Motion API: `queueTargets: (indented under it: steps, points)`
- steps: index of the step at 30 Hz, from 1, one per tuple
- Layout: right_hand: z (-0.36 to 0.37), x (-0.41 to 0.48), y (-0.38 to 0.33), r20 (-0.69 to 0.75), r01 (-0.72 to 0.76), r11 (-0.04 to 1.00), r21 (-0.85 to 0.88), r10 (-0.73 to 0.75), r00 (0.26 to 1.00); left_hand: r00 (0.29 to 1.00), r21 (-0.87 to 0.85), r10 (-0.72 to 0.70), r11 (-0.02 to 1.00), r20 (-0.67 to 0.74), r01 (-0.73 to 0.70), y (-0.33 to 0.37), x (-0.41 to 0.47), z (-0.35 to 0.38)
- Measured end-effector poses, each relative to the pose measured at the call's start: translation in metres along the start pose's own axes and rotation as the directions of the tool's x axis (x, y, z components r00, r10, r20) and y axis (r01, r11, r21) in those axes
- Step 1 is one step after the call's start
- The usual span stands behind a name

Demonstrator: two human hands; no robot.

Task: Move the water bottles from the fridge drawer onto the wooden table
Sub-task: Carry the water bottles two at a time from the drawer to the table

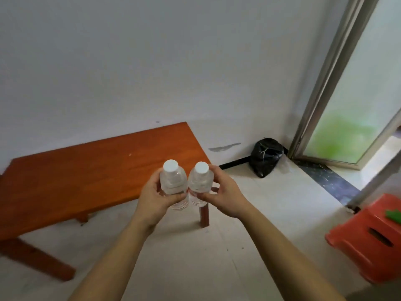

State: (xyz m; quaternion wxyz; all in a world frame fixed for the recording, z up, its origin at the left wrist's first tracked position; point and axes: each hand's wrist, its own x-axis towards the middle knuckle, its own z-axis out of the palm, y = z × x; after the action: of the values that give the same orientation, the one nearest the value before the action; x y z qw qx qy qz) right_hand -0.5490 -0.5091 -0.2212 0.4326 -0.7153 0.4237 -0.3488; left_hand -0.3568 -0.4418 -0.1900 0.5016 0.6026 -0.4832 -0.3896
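Plain white wall [130, 61] filled the upper half of the view, and below it a low wooden table [76, 170] with a reddish-orange top stood against that wall on a pale tiled floor [271, 203]. One table leg [204, 213] showed beneath the right-hand corner.

Both bare forearms reached forward from the bottom of the frame. The left hand [155, 196] gripped the left bottle [172, 181], its fingers and thumb curled round the clear body below the shoulder. The right hand [221, 192] gripped the right bottle [199, 181] in the same way, its thumb lying across the front. The two bottles were upright, side by side and touching or very nearly so. Each carried a white cap [170, 166]. They were held in the air in front of the table's near right corner, and their bases showed against the floor below the table's edge, not on the top.

Further right, a tied black plastic bag [265, 156] sat on the floor in the corner of the room, beside a metal door frame [325, 83]. The door's frosted glass [358, 116] showed a blurred green glow low down. A dark threshold strip [329, 181] ran along the floor in front of the door. At the right edge stood a red plastic stool [368, 240] with a slot in its side, and a small green thing [393, 215], too cropped to identify, lay on top.
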Motion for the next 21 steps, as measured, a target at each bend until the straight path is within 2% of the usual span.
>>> queueTargets:
  steps: [7, 12, 16, 21]
  points:
    - [0.133, 0.124, -0.030, 0.113, 0.054, 0.996, 0.071, -0.062, 0.992, 0.975, 0.015, 0.001, 1.000, -0.222, 0.002, -0.034, 0.061, -0.142]
    - [0.210, 0.207, -0.024, 0.204, 0.035, 0.992, 0.125, -0.060, 0.977, 0.925, 0.028, -0.075, 0.995, -0.373, 0.093, -0.074, 0.113, -0.222]
    - [0.267, 0.290, -0.017, 0.286, 0.068, 0.988, 0.138, -0.106, 0.952, 0.902, 0.049, -0.107, 0.989, -0.418, 0.140, -0.099, 0.177, -0.280]
    - [0.324, 0.402, -0.026, 0.399, 0.102, 0.987, 0.126, -0.144, 0.905, 0.910, 0.118, -0.108, 0.979, -0.401, 0.168, -0.107, 0.272, -0.348]
